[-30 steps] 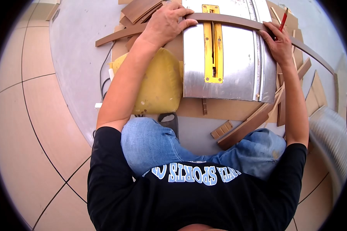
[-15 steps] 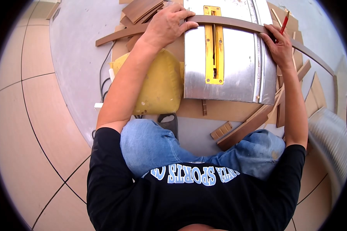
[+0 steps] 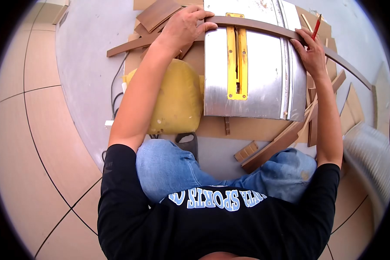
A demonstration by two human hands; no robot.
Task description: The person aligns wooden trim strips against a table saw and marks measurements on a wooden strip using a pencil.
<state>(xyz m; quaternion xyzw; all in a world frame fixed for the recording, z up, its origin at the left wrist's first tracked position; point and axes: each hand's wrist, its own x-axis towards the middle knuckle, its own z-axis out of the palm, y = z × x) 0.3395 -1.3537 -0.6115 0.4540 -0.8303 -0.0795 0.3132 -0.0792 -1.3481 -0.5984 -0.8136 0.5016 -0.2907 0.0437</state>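
The left hand (image 3: 180, 29), at twelve o'clock, pinches the brown wood strip (image 3: 255, 25) with its thumb on the near edge and its fingers on the far one. The right hand (image 3: 314, 56), at two o'clock, grips it likewise, a red pencil (image 3: 316, 27) tucked among its fingers. The strip spans the table saw's steel counter (image 3: 264, 78), over the far end of the yellow slotted insert (image 3: 231, 78), and overhangs towards three. A steady hold here calls for even pressure, the strip flat, fingertips well off the slot, and the long overhang kept from tipping. Wood offcuts (image 3: 158, 14) lie at eleven, brown boards (image 3: 276, 145) near four.
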